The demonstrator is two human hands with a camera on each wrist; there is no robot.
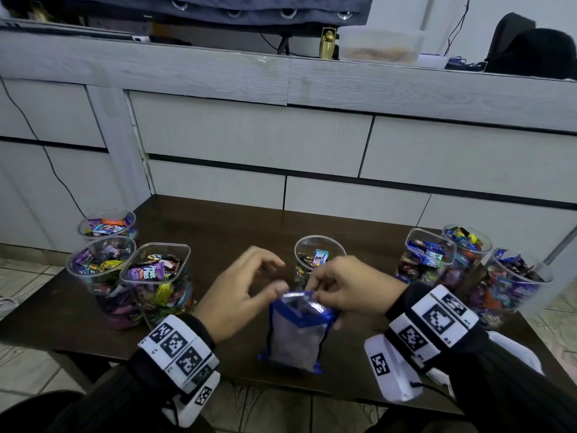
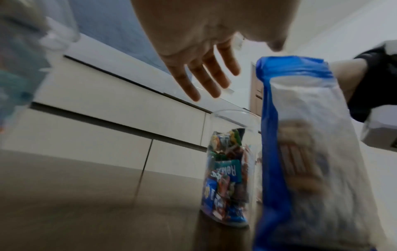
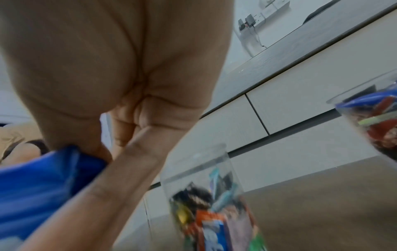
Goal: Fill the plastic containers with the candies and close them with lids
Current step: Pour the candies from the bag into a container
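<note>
A blue-edged clear candy bag (image 1: 296, 331) (image 2: 300, 135) (image 3: 43, 186) stands upright on the dark table (image 1: 218, 226), its mouth open. My right hand (image 1: 313, 293) (image 3: 120, 135) pinches the bag's top edge with curled fingers. My left hand (image 1: 276, 276) hovers at the bag's left with its fingers (image 2: 206, 76) straight and spread, and its thumb is close to the rim. Just behind the bag a round clear container (image 1: 320, 254) (image 2: 227, 169) (image 3: 210, 212) is partly filled with wrapped candies and has no lid.
Three lidless containers heaped with candies (image 1: 107, 223) (image 1: 100, 267) (image 1: 156, 276) cluster at the table's left. Three more (image 1: 431, 254) (image 1: 465, 242) (image 1: 518, 282) stand at the right. A grey drawer cabinet (image 1: 249, 132) rises directly behind the table.
</note>
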